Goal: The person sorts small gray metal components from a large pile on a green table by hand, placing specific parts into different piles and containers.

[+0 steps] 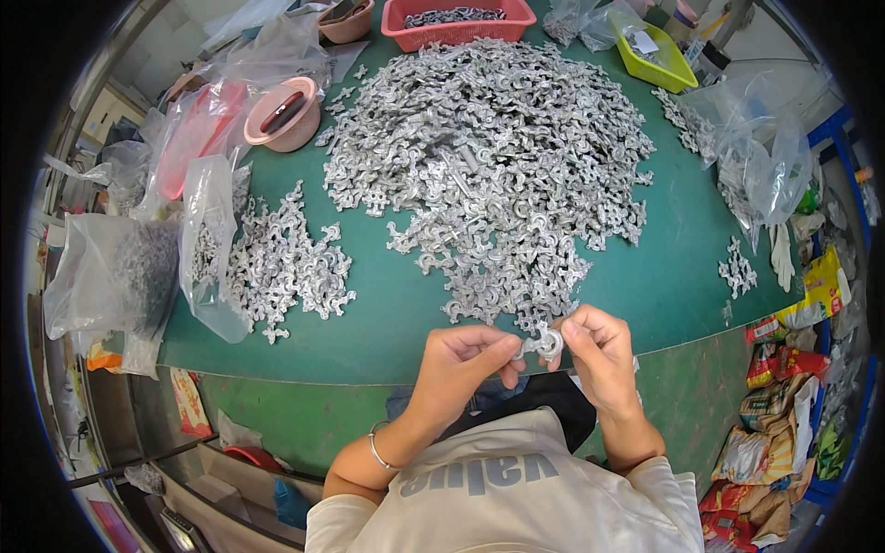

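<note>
My left hand (464,359) and my right hand (597,346) meet at the near edge of the green table (387,323). Between their fingertips they pinch one small silver metal casting (544,344), each hand gripping one side of it. Just beyond the hands spreads a large heap of the same silver castings (489,157), filling the middle of the table. A smaller, flatter pile of castings (286,263) lies to the left, partly spilling out of a clear plastic bag (207,249).
A red basket (456,20) with castings and a yellow-green tray (653,57) stand at the far edge. Pink bowls (286,115) and plastic bags (115,272) crowd the left. More clear bags (761,166) lie right. Snack packets (784,405) pile on the floor at right.
</note>
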Motion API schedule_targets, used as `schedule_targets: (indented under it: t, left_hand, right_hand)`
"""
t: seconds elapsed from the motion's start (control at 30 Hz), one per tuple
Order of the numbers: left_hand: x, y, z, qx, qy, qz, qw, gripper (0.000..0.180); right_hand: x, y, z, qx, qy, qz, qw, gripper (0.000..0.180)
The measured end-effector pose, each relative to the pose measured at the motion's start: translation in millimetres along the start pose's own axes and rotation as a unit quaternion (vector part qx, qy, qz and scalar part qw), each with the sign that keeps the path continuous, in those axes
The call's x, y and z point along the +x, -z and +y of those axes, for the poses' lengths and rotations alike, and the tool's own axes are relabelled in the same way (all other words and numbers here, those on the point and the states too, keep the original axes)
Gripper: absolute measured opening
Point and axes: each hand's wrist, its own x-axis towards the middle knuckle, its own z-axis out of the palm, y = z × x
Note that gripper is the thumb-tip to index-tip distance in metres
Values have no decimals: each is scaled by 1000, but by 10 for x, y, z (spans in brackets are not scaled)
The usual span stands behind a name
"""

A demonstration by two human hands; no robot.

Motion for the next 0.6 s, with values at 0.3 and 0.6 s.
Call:
schedule_targets:
  t: [0.3,0.6]
  left_hand:
    - [-3,3,-27,-48,20,-9,999,13]
    - [-19,-209,12,-59,44,-55,996,10]
  right_hand:
    - [-4,-8,13,22,12,-1,1000,19]
    - [-34,41,-106,30,78,19,996,20]
